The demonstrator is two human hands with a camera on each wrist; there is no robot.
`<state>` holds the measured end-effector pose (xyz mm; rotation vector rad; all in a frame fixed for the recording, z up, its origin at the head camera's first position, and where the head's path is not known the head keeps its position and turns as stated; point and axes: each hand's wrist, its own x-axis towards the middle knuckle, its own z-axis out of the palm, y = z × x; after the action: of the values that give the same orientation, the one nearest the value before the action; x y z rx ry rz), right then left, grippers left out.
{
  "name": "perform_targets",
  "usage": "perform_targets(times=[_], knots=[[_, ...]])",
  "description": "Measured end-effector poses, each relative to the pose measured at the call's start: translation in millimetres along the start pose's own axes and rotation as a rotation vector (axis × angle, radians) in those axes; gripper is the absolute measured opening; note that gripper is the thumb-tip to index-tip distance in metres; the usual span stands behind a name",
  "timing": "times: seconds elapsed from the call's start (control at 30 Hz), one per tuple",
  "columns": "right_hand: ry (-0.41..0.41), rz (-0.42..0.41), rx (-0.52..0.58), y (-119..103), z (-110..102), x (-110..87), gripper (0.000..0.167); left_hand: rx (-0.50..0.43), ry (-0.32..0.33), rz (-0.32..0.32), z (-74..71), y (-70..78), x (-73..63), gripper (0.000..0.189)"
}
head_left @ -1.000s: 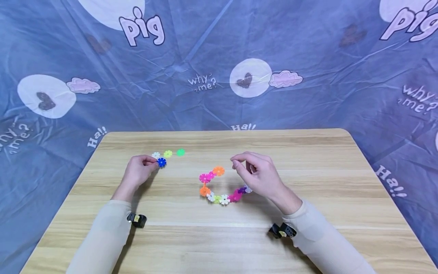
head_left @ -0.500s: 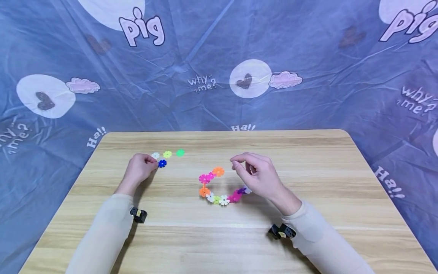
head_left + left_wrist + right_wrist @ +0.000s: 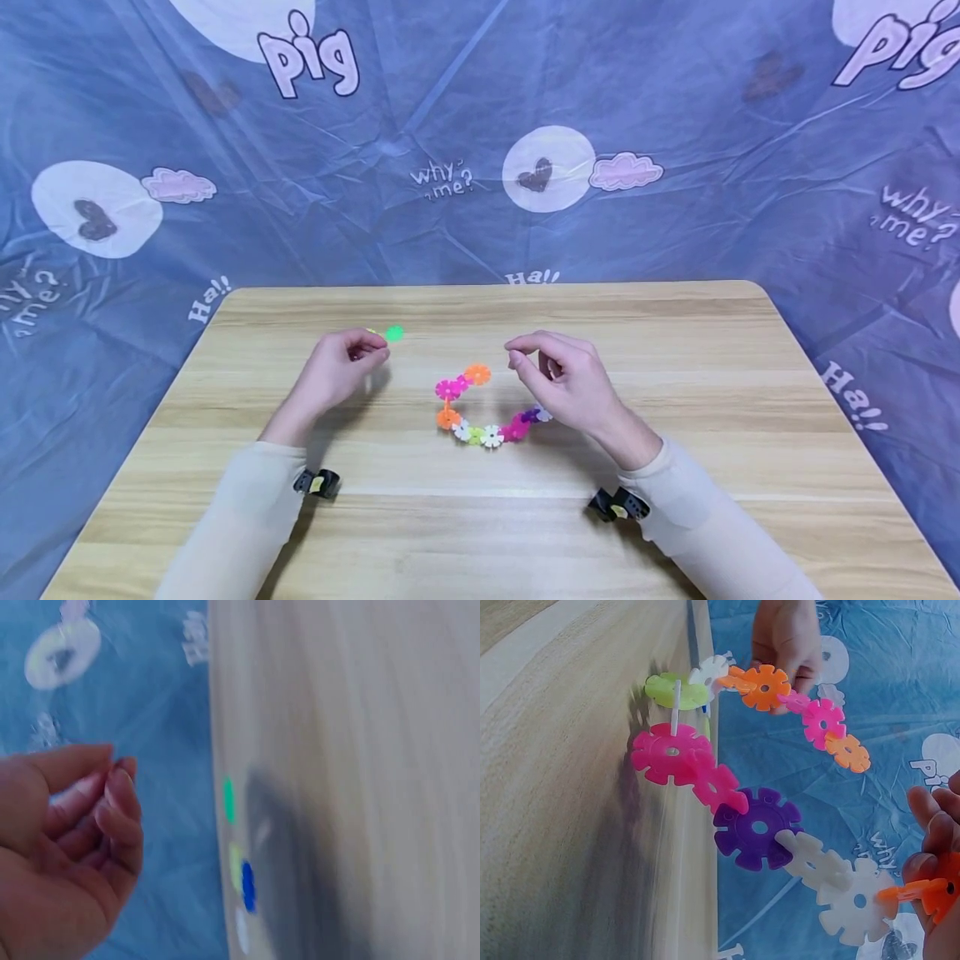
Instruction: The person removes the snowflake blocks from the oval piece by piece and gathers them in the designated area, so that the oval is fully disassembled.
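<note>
Blue cloth (image 3: 690, 92), wooden desk (image 3: 465, 542), left hand (image 3: 333, 371), right hand (image 3: 566, 375) and a chain (image 3: 491, 437) of flower-shaped discs.
The cloth hangs behind the chain, the desk lies beneath it, and pale sleeves (image 3: 232, 517) reach in from its near side. The hands are well apart: the right hand grips the chain's right end, at an orange disc (image 3: 943, 889); the left hand, left of the chain, has its fingers loosely bent, thumb and fingertips close together. Left of the chain and farther back lie a green disc (image 3: 394, 333), yellow-green disc (image 3: 236, 866), blue disc (image 3: 249, 886) and white disc (image 3: 242, 930).
</note>
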<state>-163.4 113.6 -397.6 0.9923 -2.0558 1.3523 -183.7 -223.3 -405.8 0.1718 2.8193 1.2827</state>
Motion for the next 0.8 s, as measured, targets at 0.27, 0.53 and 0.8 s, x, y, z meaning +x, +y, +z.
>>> perform_targets(times=[0.27,0.53,0.8], knots=[[-0.004,-0.007,0.002,-1.3,-2.0,0.0,0.015,-0.071,-0.144,0.160,21.1,30.4,-10.1,0.025],[-0.012,0.003,0.001,-1.5,-1.7,0.4,0.016,-0.077,-0.266,0.226,31.9,43.7,-11.2,0.024],[-0.010,0.000,0.011,-1.1,-1.8,0.7,0.016,-0.089,-0.336,0.229,37.0,43.8,-15.0,0.008]])
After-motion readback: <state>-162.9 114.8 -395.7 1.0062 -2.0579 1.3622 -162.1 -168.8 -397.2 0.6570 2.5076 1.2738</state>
